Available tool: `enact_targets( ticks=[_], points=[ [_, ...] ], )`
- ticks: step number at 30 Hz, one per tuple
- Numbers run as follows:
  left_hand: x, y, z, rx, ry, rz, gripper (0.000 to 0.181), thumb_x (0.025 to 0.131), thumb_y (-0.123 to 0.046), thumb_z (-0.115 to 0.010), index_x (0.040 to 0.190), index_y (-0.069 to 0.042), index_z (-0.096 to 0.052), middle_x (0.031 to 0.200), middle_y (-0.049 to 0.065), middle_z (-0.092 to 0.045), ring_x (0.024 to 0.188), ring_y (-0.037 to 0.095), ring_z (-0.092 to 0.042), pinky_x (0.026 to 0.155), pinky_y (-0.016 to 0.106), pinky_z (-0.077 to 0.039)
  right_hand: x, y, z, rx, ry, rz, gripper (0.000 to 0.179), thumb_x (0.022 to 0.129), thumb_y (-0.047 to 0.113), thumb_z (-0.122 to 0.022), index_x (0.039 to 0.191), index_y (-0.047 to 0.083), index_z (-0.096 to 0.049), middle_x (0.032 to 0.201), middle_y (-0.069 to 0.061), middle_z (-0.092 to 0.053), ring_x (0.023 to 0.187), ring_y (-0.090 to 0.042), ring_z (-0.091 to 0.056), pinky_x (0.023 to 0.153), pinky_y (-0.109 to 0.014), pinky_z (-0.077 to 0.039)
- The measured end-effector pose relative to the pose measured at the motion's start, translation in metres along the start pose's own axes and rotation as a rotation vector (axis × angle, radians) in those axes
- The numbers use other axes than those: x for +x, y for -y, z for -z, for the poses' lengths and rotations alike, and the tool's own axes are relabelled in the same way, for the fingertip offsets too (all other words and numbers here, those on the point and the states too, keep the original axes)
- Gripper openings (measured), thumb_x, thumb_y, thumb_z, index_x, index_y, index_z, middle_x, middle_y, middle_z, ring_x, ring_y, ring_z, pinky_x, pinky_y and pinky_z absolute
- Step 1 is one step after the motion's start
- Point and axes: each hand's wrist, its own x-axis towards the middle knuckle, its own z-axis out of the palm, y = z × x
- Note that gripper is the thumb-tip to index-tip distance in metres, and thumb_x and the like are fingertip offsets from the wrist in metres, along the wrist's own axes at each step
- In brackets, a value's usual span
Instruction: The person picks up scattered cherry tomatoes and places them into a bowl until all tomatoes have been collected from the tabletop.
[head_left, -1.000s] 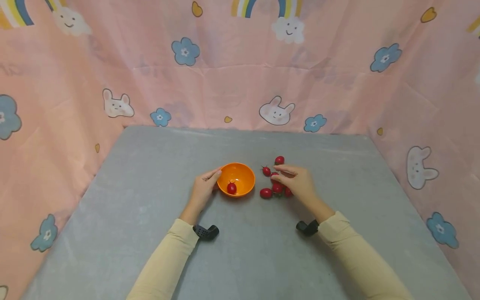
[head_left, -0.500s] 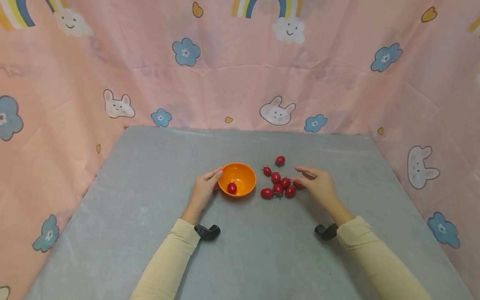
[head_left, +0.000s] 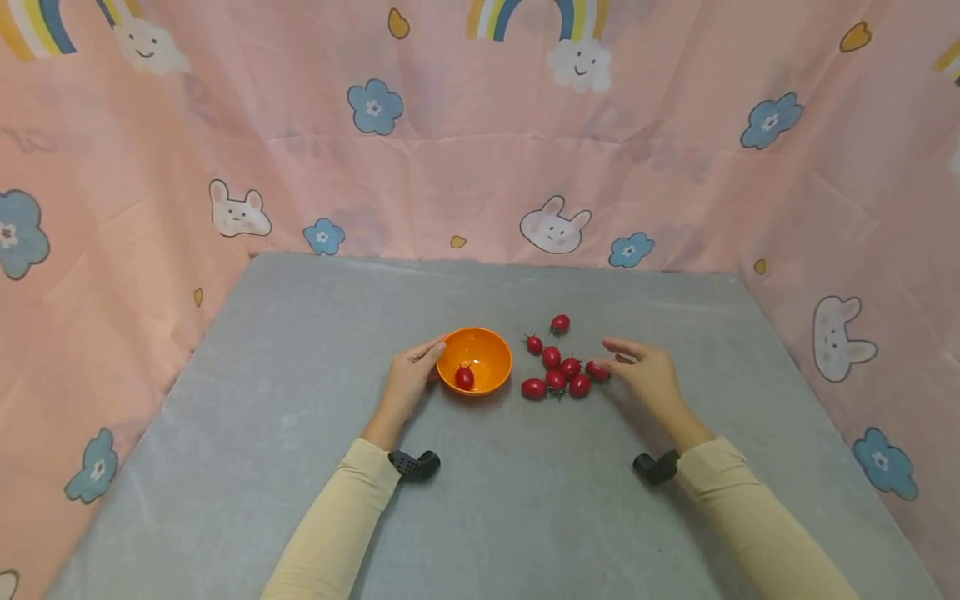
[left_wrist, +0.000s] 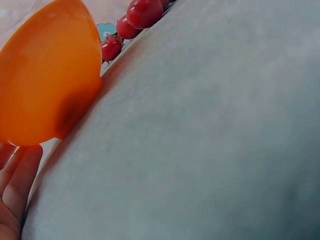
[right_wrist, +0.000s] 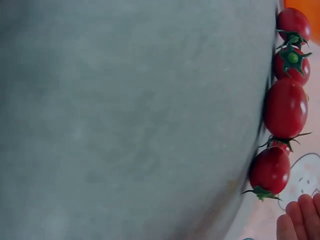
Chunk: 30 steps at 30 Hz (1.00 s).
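Observation:
My left hand [head_left: 406, 385] holds an orange bowl [head_left: 491, 357] at its left rim, thumb over the edge and fingers against the outer wall. One red cherry tomato [head_left: 464, 378] lies inside. To the bowl's right, several loose cherry tomatoes [head_left: 570, 367] with green stems form a loose group on the grey table. My right hand [head_left: 654, 385] hovers at the right end of this group, thumb and fingers apart, holding nothing. Its fingertips are close to the rightmost tomato [head_left: 597, 372]. In the right wrist view, the fingers [right_wrist: 299, 220] appear below the row of tomatoes.
The grey table [head_left: 315, 317] reaches back to a pink curtain [head_left: 450, 183] printed with rabbits, flowers and rainbows, which also hangs along both sides. A black wrist camera mount [head_left: 415, 465] sits at my left cuff and another mount [head_left: 656, 468] at my right.
My right hand has moved right, from over the tomatoes to their right end, uncovering several of them. My left hand and the bowl stay in place.

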Motion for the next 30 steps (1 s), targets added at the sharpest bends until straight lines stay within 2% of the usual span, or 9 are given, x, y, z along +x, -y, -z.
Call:
enact_targets(
  ticks=[4, 10, 24, 27, 30],
  points=[
    [0.000, 0.000, 0.000, -0.003, 0.002, -0.007, 0.045, 0.095, -0.041, -0.065, 0.127, -0.010, -0.069, 0.131, 0.012, -0.067, 0.105, 0.016, -0.067, 0.080, 0.022, -0.059, -0.001, -0.003, 0.000, -0.016, 0.017, -0.047, 0.055, 0.090, 0.030, -0.074, 0.135, 0.002, -0.060, 0.141, -0.018, -0.058, 0.134, -0.036, -0.052, 0.109, -0.050, -0.045],
    [0.001, -0.001, 0.000, -0.006, 0.006, 0.031, 0.039, 0.097, -0.035, -0.063, 0.128, -0.011, -0.068, 0.133, 0.010, -0.066, 0.109, 0.019, -0.065, 0.081, 0.021, -0.059, -0.002, -0.008, 0.000, -0.062, 0.023, -0.032, 0.056, 0.090, 0.033, -0.074, 0.134, 0.001, -0.061, 0.138, -0.020, -0.060, 0.132, -0.038, -0.053, 0.108, -0.052, -0.045],
    [0.001, -0.001, 0.001, -0.021, 0.005, 0.041, 0.037, 0.098, -0.032, -0.063, 0.127, -0.010, -0.069, 0.132, 0.009, -0.067, 0.113, 0.021, -0.065, 0.084, 0.023, -0.058, 0.003, -0.009, -0.001, -0.086, 0.074, -0.074, 0.053, 0.091, 0.029, -0.073, 0.134, 0.001, -0.061, 0.137, -0.020, -0.060, 0.137, -0.036, -0.047, 0.112, -0.052, -0.039],
    [0.001, 0.000, 0.001, -0.021, 0.004, 0.044, 0.036, 0.098, -0.032, -0.063, 0.127, -0.011, -0.069, 0.132, 0.007, -0.067, 0.114, 0.021, -0.065, 0.085, 0.024, -0.058, 0.004, -0.010, -0.003, -0.115, 0.078, -0.074, 0.051, 0.092, 0.026, -0.072, 0.134, 0.000, -0.061, 0.137, -0.021, -0.060, 0.135, -0.037, -0.048, 0.108, -0.051, -0.043],
    [0.002, 0.000, 0.000, -0.016, 0.005, 0.044, 0.037, 0.098, -0.033, -0.062, 0.127, -0.011, -0.069, 0.132, 0.007, -0.067, 0.115, 0.022, -0.065, 0.086, 0.025, -0.058, 0.005, -0.012, -0.003, -0.150, 0.072, -0.066, 0.049, 0.092, 0.026, -0.071, 0.133, 0.000, -0.062, 0.135, -0.020, -0.061, 0.131, -0.036, -0.052, 0.094, -0.040, -0.051]
  ],
)
